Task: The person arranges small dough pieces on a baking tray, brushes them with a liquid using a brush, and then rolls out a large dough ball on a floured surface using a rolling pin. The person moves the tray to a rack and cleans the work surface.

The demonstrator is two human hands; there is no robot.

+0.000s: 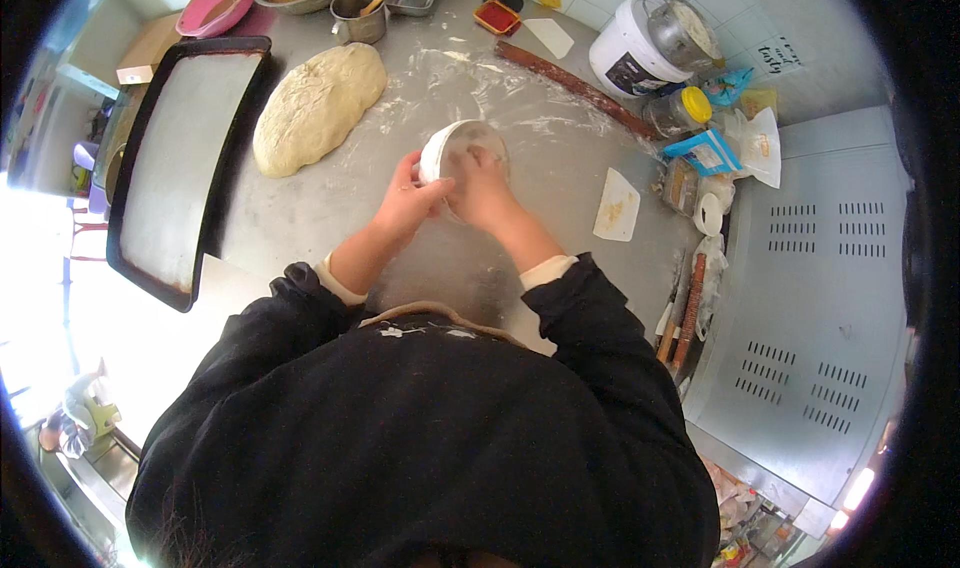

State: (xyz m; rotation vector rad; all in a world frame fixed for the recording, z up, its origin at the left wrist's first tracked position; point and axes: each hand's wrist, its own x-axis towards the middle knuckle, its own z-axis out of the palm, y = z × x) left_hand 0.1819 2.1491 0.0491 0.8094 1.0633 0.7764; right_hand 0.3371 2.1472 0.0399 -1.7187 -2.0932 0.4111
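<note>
A small white bowl (433, 157) is tilted above the steel worktop, its mouth turned towards the right. My left hand (412, 196) grips the bowl's near left side, with the thumb near the rim. Inside the bowl are the fingers of my right hand (480, 187), partly blurred; whether they pinch anything cannot be made out. To the left and farther back rests a large oval mass of pale dough (319, 110). Flour is smeared over the steel worktop (330, 215) beyond the bowl.
A black-rimmed baking tray (187, 140) lies left of the dough. A wooden rolling pin (574, 87) lies at the back right, and a white scraper (617, 206) nearer. A metal mug (358, 20), a white bucket (622, 50) and a yellow-lidded jar (675, 114) line the edges.
</note>
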